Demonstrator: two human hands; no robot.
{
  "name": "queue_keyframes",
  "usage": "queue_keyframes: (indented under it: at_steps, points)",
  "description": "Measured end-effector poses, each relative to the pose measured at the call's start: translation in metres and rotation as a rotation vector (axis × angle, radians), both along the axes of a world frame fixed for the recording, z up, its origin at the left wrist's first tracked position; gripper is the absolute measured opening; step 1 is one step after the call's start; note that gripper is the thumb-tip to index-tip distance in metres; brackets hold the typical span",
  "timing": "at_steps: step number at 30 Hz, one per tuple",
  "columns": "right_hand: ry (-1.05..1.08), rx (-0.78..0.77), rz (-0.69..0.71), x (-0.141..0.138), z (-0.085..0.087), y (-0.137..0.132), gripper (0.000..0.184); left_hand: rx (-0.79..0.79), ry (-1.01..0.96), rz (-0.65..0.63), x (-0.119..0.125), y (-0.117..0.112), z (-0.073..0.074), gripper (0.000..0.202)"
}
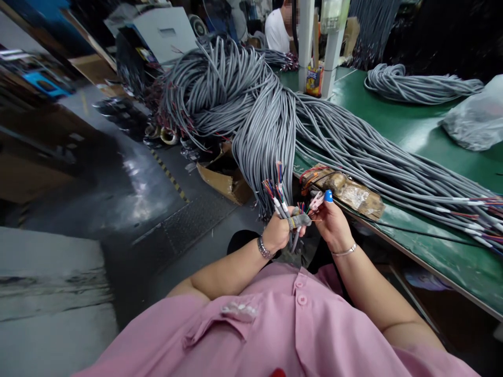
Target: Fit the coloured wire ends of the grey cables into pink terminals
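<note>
My left hand (281, 230) is closed around several grey cables (283, 208), whose stripped ends fan out in red, blue and other coloured wires (272, 189). A grey knitted finger cover (299, 221) is on one of its fingers. Close beside it, my right hand (334, 225), with a blue cover (328, 196) on the thumb tip, pinches a small pink-and-white piece (316, 201) against the coloured wire ends. The exact kind of that piece is too small to tell. Some of the right fingers are hidden behind the palm.
A large heap of grey cables (267, 120) hangs over the edge of the green table (420, 251), and more run along it to the right. A tape-wrapped block (346, 191) lies at the edge. An open carton (223, 180) stands on the floor. Behind sits a person (276, 31).
</note>
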State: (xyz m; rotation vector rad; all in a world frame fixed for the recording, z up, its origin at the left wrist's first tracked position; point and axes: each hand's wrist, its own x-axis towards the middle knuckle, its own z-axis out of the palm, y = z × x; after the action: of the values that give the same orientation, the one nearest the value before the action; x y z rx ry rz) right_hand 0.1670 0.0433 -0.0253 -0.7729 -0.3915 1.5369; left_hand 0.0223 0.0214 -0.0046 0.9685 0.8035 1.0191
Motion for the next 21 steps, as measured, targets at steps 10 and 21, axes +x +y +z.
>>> queue_keyframes:
  at_steps: [10,21]
  points:
    - [0.029,0.032,-0.013,-0.0026,-0.0037,0.0018,0.029,-0.06,0.018,0.018,0.0062,0.0026,0.0025,0.033]
    - [0.007,-0.023,0.133,0.0011,0.0047,-0.0045,0.052,-0.031,0.073,0.022,0.0043,-0.0022,0.0034,0.033]
